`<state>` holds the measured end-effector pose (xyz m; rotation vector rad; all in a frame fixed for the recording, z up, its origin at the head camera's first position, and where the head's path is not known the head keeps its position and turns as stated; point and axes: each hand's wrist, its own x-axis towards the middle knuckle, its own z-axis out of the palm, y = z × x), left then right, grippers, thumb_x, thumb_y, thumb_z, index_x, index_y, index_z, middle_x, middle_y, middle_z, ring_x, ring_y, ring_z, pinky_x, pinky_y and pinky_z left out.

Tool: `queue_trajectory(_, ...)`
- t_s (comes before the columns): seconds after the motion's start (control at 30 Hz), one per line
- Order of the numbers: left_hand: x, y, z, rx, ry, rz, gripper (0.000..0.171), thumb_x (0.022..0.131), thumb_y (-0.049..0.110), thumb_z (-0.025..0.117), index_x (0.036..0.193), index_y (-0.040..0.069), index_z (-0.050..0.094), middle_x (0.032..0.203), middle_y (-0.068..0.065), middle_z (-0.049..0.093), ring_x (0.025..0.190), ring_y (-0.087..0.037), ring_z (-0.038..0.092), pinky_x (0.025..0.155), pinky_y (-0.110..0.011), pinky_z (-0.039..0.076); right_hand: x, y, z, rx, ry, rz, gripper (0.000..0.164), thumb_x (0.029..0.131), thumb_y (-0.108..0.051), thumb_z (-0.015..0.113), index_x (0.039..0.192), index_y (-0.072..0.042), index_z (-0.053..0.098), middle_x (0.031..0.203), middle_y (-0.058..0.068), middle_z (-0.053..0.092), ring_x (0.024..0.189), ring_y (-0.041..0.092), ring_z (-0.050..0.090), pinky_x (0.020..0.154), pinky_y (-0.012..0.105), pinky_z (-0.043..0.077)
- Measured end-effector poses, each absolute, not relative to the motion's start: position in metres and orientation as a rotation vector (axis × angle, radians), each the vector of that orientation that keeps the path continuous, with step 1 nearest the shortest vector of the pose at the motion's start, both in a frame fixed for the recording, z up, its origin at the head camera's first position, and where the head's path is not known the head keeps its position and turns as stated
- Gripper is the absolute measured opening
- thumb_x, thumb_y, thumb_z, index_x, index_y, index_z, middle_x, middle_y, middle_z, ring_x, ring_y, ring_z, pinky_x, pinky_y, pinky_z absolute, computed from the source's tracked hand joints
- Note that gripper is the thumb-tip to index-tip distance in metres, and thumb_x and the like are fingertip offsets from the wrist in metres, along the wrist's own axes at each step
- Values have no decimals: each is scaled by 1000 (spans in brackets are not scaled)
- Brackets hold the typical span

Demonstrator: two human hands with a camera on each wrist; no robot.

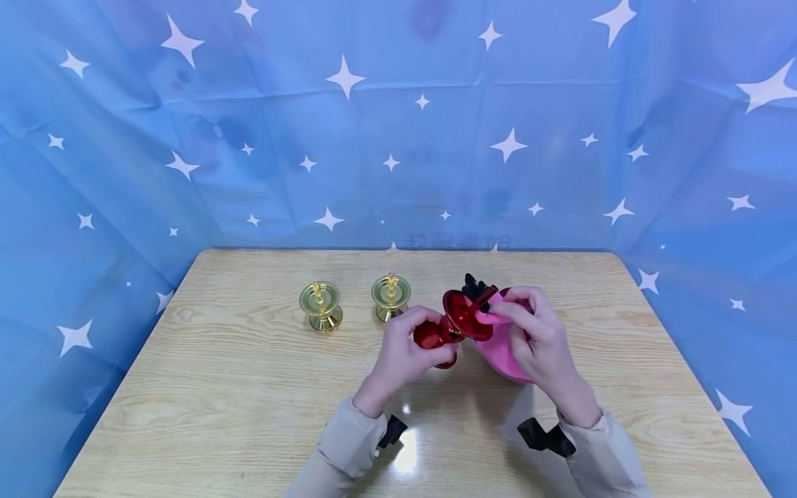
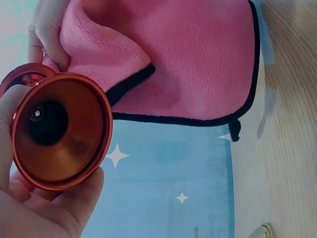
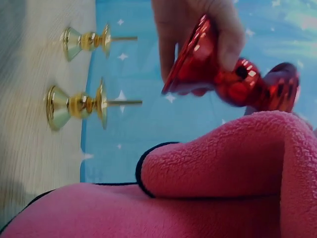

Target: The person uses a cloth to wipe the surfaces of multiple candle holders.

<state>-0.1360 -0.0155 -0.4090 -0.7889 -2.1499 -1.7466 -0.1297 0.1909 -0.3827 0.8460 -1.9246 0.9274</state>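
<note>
Now the left hand (image 1: 407, 354) grips a red candlestick (image 1: 459, 326), the right hand (image 1: 543, 339) pink cloth (image 1: 503, 354) beside it. Two gold candlesticks (image 1: 324, 306) stand left of the red one.

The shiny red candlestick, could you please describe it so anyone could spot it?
Over the pale wood-grain table, find the person's left hand. It grips the red candlestick beside a pink plush cloth. Unlike the two gold candlesticks standing upright nearby, this one is red and tilted.

- Head view bright; white glare on the pale wood-grain tabletop (image 1: 187, 387) at 6 o'clock.
- Left wrist view dimmer, washed-out towards 10 o'clock.
- Right wrist view dim; red flared metallic candlestick (image 3: 237, 83) glinting, slightly blurred.
</note>
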Motion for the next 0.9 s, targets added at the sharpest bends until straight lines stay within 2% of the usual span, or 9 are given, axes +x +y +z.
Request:
queue_trajectory(0.17,-137,-13,-410,-776,-2137,-1721,24,66,4,77,87,3,67,86,-7,66,78,-14,57,63,-22,50,-130,192,-382,880,-1955,861,32,88,-2,38,85,-1,69,91,22,56,83,30,52,73,19,40)
queue_trajectory(0.4,-139,-10,-415,-748,-2147,-1412,25,62,5,77,84,2,66,82,-7,64,80,-18,58,70,-21,49,-110,187,-371,854,-2134,730,33,78,7,40,89,-3,70,91,14,56,79,23,52,65,25,41)
queue_trajectory(0.67,-138,-11,-410,-768,-2093,-1258,25,62,5,77,83,4,64,81,-5,63,80,-18,56,69,-22,48,-87,173,-357,774,-2219,866,42,75,12,38,99,-2,71,94,9,55,74,15,51,59,17,34)
queue_trajectory(0.8,-139,-13,-410,-816,-2039,-1358,24,62,5,76,83,4,65,81,-5,63,79,-17,57,69,-22,48,-90,174,-358,789,-2165,808,38,76,7,38,94,-3,71,94,11,55,79,19,54,59,18,39)
queue_trajectory(0.9,-139,-18,-411,-872,-2038,-1445,24,63,5,77,84,4,65,82,-5,64,80,-15,57,69,-21,47,-100,177,-362,846,-2075,798,35,80,2,37,88,-3,71,92,15,55,83,23,55,68,18,44)
